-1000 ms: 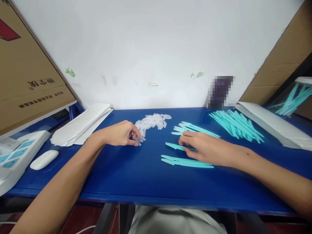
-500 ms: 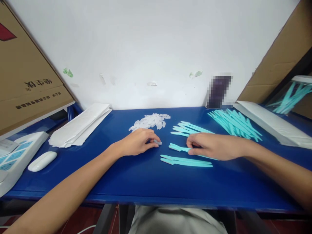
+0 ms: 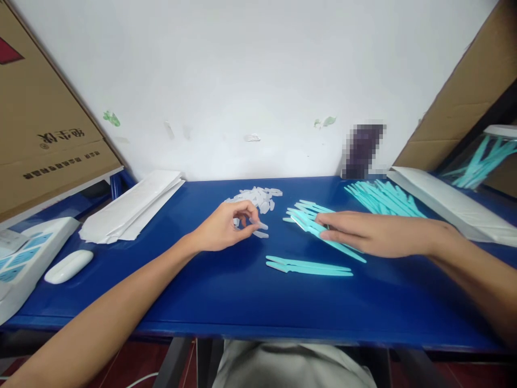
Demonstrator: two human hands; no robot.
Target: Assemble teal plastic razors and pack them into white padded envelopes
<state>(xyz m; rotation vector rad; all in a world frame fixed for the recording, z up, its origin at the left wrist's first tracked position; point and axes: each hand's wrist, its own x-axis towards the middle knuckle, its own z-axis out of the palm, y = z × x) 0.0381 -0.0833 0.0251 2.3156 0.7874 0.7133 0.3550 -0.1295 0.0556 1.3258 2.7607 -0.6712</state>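
Note:
My left hand (image 3: 226, 226) is raised a little above the blue table (image 3: 226, 291), its fingertips pinching a small clear plastic cap (image 3: 262, 225). Another clear cap (image 3: 260, 234) lies just below it. My right hand (image 3: 363, 231) grips a turquoise plastic stick (image 3: 313, 226) lifted off the table, its tip pointing left toward my left hand. A pair of turquoise sticks (image 3: 309, 266) lies flat in front of both hands. A heap of clear caps (image 3: 258, 196) sits behind my left hand.
More turquoise sticks (image 3: 305, 210) lie behind my right hand, with a larger pile (image 3: 379, 196) at the back right. White paper sleeves (image 3: 133, 207) lie at the left, others (image 3: 448, 205) at the right. A white mouse (image 3: 68, 266) and cardboard boxes (image 3: 44, 124) stand at the left.
My right hand lifted the turquoise stick off the table and tilted it toward the left. My left hand rose with a clear cap pinched in its fingers.

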